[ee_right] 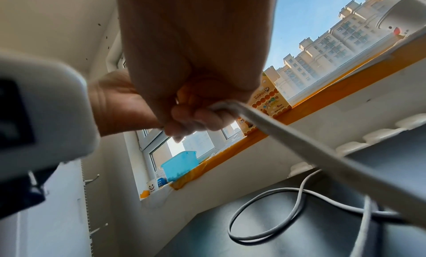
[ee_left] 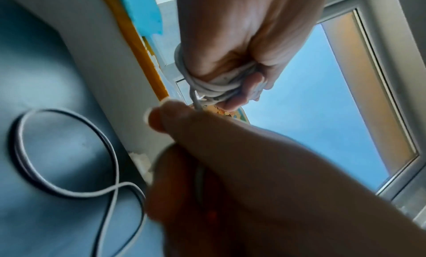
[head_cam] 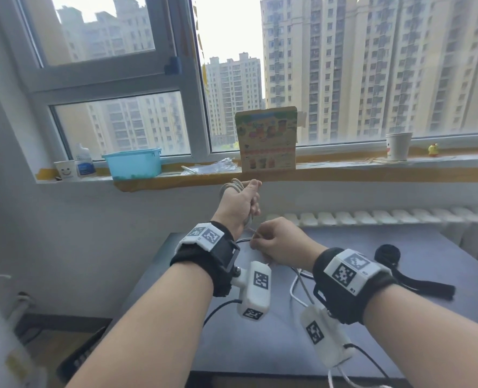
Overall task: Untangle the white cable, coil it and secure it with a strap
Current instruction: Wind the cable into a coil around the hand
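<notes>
My left hand [head_cam: 240, 203] is raised above the dark table [head_cam: 260, 345] and grips several turns of the white cable [ee_left: 214, 89] wound around its palm and fingers. Just below it, my right hand [head_cam: 277, 242] pinches the running strand of the cable [ee_right: 260, 122] between curled fingers. The loose part of the cable [ee_right: 265, 213] lies in a loop on the table. A black strap [head_cam: 417, 284] lies on the table to the right, beside a black roll [head_cam: 387, 254].
The windowsill holds a blue tub [head_cam: 133, 163], paper cups [head_cam: 64, 170], a bottle, a colourful box [head_cam: 268, 141] and a small yellow toy [head_cam: 433, 149]. A white radiator [head_cam: 386, 217] runs behind the table. Black camera leads trail from both wrists.
</notes>
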`<control>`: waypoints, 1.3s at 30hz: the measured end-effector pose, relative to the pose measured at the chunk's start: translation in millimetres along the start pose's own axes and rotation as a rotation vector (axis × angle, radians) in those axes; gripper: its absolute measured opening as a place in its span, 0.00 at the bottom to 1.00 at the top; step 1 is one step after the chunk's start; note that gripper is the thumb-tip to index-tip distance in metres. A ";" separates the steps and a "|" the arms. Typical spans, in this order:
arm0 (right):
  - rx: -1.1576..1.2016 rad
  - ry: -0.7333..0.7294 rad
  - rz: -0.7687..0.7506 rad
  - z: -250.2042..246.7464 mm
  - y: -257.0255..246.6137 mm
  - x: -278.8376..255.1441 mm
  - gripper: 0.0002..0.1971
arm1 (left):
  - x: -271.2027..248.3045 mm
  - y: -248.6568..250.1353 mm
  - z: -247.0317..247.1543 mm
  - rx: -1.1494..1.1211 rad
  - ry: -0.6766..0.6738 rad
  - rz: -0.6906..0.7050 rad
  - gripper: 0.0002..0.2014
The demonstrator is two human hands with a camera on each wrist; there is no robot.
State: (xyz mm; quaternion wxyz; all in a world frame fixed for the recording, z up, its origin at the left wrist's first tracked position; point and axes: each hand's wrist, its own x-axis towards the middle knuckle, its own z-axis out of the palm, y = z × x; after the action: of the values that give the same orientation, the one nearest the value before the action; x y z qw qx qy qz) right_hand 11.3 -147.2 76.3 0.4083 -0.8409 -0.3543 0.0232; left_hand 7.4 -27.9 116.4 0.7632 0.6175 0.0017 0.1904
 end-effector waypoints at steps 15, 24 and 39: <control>-0.024 0.117 -0.091 -0.5 4.5 5.4 0.04 | 2.3 -20.9 -17.1 0.286 0.039 -0.094 0.10; 0.037 0.221 -0.128 -11.0 6.3 0.7 0.04 | -1.9 -29.3 -12.7 0.630 -0.095 -0.147 0.24; -0.142 0.297 -0.056 -25.2 7.6 1.1 0.05 | -3.6 -19.8 -23.5 0.463 -0.268 -0.448 0.40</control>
State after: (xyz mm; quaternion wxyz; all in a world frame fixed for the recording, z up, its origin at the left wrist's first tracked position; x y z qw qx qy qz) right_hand 24.8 -166.5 88.0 0.3962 -0.8517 -0.3139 -0.1378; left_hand 4.2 -10.1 91.3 0.6192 0.7780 0.0799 -0.0701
